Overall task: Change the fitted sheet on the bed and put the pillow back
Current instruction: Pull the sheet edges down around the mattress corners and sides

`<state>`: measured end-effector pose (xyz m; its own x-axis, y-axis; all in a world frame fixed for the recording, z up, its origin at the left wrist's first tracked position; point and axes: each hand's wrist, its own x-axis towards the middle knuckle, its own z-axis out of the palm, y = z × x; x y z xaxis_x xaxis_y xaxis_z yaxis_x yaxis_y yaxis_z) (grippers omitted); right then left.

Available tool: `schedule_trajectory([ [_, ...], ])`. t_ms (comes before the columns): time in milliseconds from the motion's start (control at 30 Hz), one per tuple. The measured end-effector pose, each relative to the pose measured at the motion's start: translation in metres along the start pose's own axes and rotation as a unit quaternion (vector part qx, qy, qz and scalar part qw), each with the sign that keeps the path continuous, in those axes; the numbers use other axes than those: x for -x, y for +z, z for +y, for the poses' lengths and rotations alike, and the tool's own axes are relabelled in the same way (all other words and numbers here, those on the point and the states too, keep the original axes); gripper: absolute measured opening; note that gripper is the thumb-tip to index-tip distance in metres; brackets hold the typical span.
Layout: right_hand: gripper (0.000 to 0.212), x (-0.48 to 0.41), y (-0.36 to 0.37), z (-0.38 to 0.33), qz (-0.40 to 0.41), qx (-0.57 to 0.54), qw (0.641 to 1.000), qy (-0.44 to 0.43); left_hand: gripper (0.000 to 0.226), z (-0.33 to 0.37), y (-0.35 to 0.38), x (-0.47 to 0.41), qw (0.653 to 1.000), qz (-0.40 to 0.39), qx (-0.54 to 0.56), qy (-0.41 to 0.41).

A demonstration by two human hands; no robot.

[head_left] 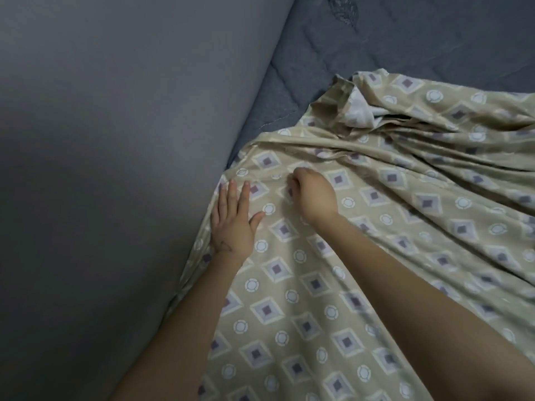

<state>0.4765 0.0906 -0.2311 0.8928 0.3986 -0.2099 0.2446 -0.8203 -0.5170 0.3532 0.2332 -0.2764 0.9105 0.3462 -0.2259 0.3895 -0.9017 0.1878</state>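
Note:
A beige sheet (362, 256) printed with diamonds and circles lies over the near part of a dark blue quilted mattress (390, 39). Its far end is bunched in folds at the upper right, with the pale underside showing. My left hand (233, 221) lies flat, fingers straight, on the sheet's left edge beside the wall. My right hand (314, 195) sits just to its right with the fingers curled down into the fabric, pinching a fold. No pillow is in view.
A plain grey wall (115, 140) runs along the whole left side, tight against the mattress edge. The bare mattress stretches away toward the top right.

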Motion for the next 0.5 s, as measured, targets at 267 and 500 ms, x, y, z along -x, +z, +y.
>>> schedule_trajectory([
  [267, 0.019, -0.004, 0.016, -0.010, 0.007, 0.014, 0.995, -0.094, 0.050, 0.000, -0.008, 0.025, 0.996, 0.067, 0.029, -0.045],
  [500, 0.048, -0.004, 0.040, -0.046, -0.138, 0.082, 0.966, -0.205, 0.071, -0.025, 0.009, 0.048, 0.988, 0.037, 0.093, -0.117],
])
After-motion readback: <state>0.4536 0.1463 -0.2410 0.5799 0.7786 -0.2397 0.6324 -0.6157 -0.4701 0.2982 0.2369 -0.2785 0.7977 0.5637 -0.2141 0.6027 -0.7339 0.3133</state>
